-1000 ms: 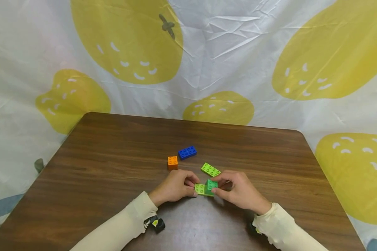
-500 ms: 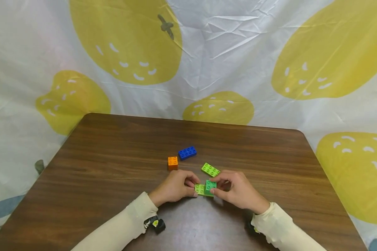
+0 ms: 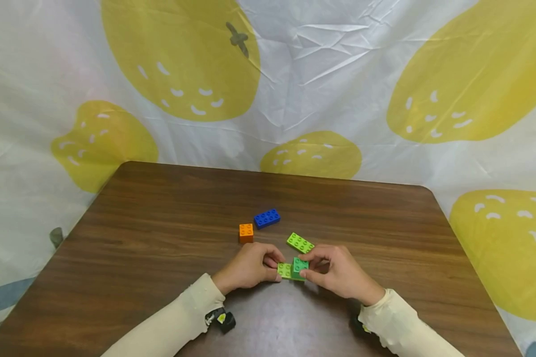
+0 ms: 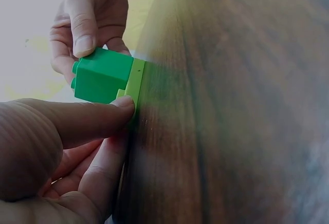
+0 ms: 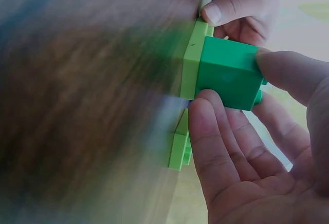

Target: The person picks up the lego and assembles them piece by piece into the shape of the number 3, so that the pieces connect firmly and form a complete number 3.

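Note:
A lime-green toy building plate (image 3: pixel 284 270) lies on the table in front of me, its left end pinched between thumb and fingers of my left hand (image 3: pixel 249 266). On its right end stands a green two-by-two building brick (image 3: pixel 300 266), upright. My right hand (image 3: pixel 341 273) grips this brick, thumb on the near side and fingers on the far side. The right wrist view shows the green brick (image 5: pixel 229 75) flush against the lime plate (image 5: pixel 191 70). In the left wrist view, my left thumb (image 4: pixel 97 121) presses the plate's edge beside the brick (image 4: pixel 103 75).
A second lime plate (image 3: pixel 300 242) lies just beyond my right fingertips. Farther back are a blue two-by-four brick (image 3: pixel 267 218) and an orange two-by-two brick (image 3: pixel 246 233), close together. The brown wooden table (image 3: pixel 183 213) ends at a fruit-print cloth (image 3: pixel 196 144).
Over the last second the green brick has shifted slightly left and settled on the plate, with my right hand holding it. My left hand has stayed on the plate; the other pieces have not moved.

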`<state>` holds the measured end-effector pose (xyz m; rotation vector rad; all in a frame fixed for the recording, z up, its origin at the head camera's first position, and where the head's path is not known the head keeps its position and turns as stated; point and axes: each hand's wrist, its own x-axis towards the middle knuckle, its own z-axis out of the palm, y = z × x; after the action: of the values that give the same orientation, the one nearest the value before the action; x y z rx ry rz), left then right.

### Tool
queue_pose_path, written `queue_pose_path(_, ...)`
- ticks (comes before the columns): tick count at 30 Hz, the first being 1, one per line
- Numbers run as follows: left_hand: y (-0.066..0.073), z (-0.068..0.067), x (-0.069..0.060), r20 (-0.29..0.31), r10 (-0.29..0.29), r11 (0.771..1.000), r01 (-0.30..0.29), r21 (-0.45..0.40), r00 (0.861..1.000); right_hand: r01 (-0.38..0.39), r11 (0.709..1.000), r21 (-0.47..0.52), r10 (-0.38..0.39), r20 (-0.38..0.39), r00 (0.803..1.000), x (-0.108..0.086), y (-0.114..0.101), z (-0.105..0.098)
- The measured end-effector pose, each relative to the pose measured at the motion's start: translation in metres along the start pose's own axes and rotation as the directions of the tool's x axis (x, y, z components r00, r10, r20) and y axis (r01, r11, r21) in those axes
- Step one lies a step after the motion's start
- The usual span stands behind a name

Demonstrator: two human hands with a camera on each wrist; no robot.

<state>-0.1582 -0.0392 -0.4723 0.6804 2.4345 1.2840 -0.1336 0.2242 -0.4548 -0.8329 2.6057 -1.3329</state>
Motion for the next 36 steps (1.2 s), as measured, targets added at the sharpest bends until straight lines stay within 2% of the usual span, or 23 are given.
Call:
queue_pose_path(20, -0.004, 0.002, 0.002, 0.004, 0.008, 1.0, -0.008, -0.023, 1.0, -0.021, 0.998, -0.054, 0.024, 0.057, 0.998, 0.006, -0.007, -0.006)
queue_pose_path(36, -0.002, -0.001, 0.0, 0.007, 0.005, 1.0, -0.005, -0.024, 1.0, -0.016, 0.998, -0.067, 0.018, 0.029, 0.999, 0.016, -0.013, -0.017)
